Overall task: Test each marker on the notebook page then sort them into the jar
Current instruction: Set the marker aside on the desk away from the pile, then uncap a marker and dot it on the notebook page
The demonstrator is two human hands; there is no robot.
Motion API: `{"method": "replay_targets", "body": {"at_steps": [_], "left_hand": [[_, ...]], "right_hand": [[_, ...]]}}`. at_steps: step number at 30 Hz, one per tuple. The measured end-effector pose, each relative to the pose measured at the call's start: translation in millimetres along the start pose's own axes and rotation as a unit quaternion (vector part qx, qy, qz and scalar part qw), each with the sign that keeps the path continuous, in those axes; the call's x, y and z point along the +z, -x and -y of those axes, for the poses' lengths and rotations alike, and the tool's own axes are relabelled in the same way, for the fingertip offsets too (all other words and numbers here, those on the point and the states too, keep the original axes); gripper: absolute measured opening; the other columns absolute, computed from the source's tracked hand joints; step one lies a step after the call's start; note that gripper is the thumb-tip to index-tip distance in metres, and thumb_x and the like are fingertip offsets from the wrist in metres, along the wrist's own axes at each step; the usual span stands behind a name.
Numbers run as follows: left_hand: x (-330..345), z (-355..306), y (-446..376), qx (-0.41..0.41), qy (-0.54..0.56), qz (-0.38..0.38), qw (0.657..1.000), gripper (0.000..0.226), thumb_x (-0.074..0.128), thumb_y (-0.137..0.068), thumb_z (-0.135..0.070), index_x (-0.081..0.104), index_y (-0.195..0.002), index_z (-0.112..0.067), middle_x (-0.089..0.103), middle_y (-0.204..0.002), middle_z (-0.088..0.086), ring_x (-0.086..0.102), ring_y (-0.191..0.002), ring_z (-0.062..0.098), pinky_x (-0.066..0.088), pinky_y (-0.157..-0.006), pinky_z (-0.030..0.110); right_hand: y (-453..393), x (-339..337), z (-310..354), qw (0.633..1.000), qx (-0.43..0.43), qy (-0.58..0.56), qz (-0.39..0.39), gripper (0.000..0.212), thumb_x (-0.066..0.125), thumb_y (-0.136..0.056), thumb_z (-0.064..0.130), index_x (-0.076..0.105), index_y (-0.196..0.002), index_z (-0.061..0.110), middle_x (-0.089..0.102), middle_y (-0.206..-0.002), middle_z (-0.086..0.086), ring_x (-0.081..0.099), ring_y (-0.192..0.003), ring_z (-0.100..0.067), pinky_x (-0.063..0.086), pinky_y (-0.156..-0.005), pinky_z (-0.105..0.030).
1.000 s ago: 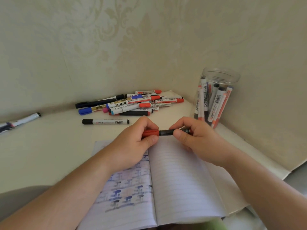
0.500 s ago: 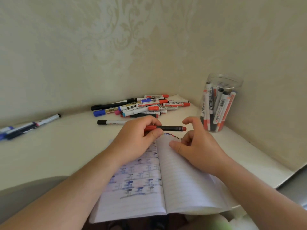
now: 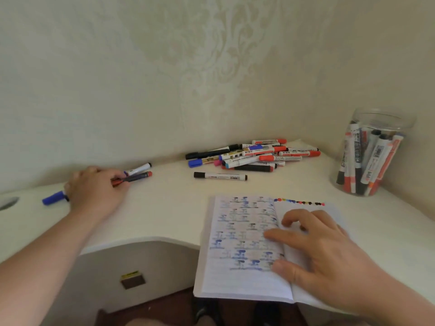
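Observation:
An open lined notebook [image 3: 237,267] lies at the desk's front edge, with colour dots along the top of its right page. My right hand [image 3: 322,250] rests flat on it, fingers spread. Far to the left, my left hand [image 3: 94,191] pinches a black marker with red ends [image 3: 136,177] down on the desk, beside a white marker [image 3: 138,169] and a blue one [image 3: 53,198]. A pile of markers [image 3: 254,155] lies at the back by the wall. A clear jar [image 3: 376,118] holding several markers stands at the right.
A single black-capped white marker [image 3: 220,176] lies in front of the pile. The white desk [image 3: 164,208] sits in a wall corner, with a cable hole [image 3: 8,203] at far left and a curved cut-out in its front edge.
My left hand carried the black-and-red marker from over the notebook far to the left and set it down by the loose markers. My right hand let go and settled on the notebook.

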State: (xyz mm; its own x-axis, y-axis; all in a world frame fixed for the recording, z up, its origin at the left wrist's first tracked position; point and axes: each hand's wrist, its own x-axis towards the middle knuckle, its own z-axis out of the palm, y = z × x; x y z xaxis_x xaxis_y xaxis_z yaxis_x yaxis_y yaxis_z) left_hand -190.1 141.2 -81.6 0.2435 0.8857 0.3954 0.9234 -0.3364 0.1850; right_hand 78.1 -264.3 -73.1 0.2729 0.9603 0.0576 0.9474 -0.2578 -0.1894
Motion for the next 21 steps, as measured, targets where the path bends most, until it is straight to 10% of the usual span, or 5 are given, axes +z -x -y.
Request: {"method": "replay_targets", "body": {"at_steps": [7,14,21], "left_hand": [[7,-26,1,0.001,0.001,-0.01,1.0,0.03,0.068,-0.081,-0.036,0.069,-0.111,-0.041,0.059,-0.111,0.003,0.044,-0.11,0.035,0.035,-0.095,0.043],[21,-141,17,0.256,0.108,0.038,0.96,0.023,0.061,-0.095,-0.042,0.072,-0.116,-0.044,0.062,-0.123,-0.006,0.049,-0.118,0.026,0.036,-0.1,0.036],[30,-177,28,0.222,0.106,0.09,0.965,0.023,0.044,-0.107,-0.037,0.06,-0.121,-0.029,0.063,-0.116,0.001,0.053,-0.113,0.031,0.036,-0.084,0.041]], "right_hand": [[0,10,-4,0.998,-0.008,-0.028,-0.061,0.06,0.034,-0.087,0.092,0.042,-0.14,0.066,0.039,-0.131,0.03,0.043,-0.117,-0.008,0.049,-0.099,-0.042],[-1,13,-5,0.996,-0.013,-0.04,-0.082,0.06,0.035,-0.086,0.093,0.042,-0.14,0.068,0.04,-0.133,0.028,0.042,-0.121,-0.006,0.048,-0.1,-0.042],[1,13,-9,0.994,-0.019,-0.053,-0.091,0.063,0.035,-0.087,0.092,0.05,-0.14,0.061,0.042,-0.13,0.025,0.04,-0.121,-0.006,0.046,-0.101,-0.039]]}}
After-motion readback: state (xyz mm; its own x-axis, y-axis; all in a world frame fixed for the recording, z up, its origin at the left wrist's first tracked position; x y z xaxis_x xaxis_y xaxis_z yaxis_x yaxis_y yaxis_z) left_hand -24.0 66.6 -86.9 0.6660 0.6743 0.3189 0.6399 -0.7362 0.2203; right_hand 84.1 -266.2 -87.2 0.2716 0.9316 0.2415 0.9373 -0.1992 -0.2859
